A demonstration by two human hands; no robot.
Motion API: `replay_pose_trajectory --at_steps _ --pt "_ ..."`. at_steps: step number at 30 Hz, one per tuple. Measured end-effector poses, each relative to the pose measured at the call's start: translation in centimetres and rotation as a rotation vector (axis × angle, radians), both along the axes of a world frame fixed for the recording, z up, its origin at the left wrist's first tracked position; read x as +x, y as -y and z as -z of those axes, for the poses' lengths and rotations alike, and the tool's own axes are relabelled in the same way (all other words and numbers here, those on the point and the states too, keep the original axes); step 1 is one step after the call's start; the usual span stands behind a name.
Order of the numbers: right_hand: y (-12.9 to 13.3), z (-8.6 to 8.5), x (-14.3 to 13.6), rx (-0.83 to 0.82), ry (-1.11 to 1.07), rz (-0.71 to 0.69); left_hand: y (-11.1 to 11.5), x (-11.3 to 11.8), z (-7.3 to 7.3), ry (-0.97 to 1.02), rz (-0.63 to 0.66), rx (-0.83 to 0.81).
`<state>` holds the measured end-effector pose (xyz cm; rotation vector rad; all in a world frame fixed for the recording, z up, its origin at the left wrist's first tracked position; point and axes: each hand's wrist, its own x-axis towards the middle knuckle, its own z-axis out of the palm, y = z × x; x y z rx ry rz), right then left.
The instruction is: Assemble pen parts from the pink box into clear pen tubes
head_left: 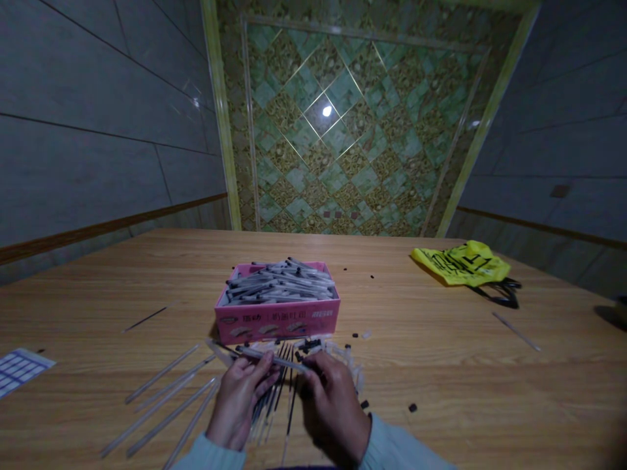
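Note:
A pen (289,363) with a clear barrel lies slanted between my two hands. My left hand (243,393) grips its barrel with thumb and fingers. My right hand (333,398) is closed at the pen's right end, its fingertips pinched there. Below and between the hands, dark thin pen refills (277,399) are spread on the table. Small black caps (307,348) and clear plastic pieces (347,356) lie in a heap just beyond my right hand. Several empty clear pen barrels (169,409) rest to the left of my left hand.
A pink box (279,322) heaped with pens (281,284) stands just beyond my hands. On the wooden table (441,339) lie a yellow bag (463,264) at the far right, one pen tube (516,331), a lone refill (145,319) and a gridded sheet (23,369) at left.

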<state>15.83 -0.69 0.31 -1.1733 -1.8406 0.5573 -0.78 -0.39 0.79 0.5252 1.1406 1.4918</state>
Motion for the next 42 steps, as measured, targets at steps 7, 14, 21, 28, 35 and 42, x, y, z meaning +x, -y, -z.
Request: replay_pose_trajectory --at_steps 7,14,21,28,35,42 --pt "0.2 -0.1 0.3 0.107 0.164 -0.018 0.1 0.3 0.0 0.006 0.015 -0.016" --pt "0.1 -0.1 0.3 0.015 0.114 -0.01 0.0 0.2 0.0 -0.011 0.008 0.025" --pt "-0.9 0.7 0.0 -0.262 -0.182 -0.059 0.0 0.4 0.1 -0.005 0.008 0.073" --pt "-1.8 1.1 0.1 -0.595 -0.454 -0.144 0.1 0.3 -0.1 -0.025 0.038 0.11" --pt "-1.5 1.0 -0.3 -0.574 -0.458 -0.132 -0.1 0.4 0.5 0.009 -0.006 0.085" --pt "-0.3 0.0 -0.1 -0.036 -0.089 0.02 -0.1 0.6 0.3 0.079 -0.067 0.086"
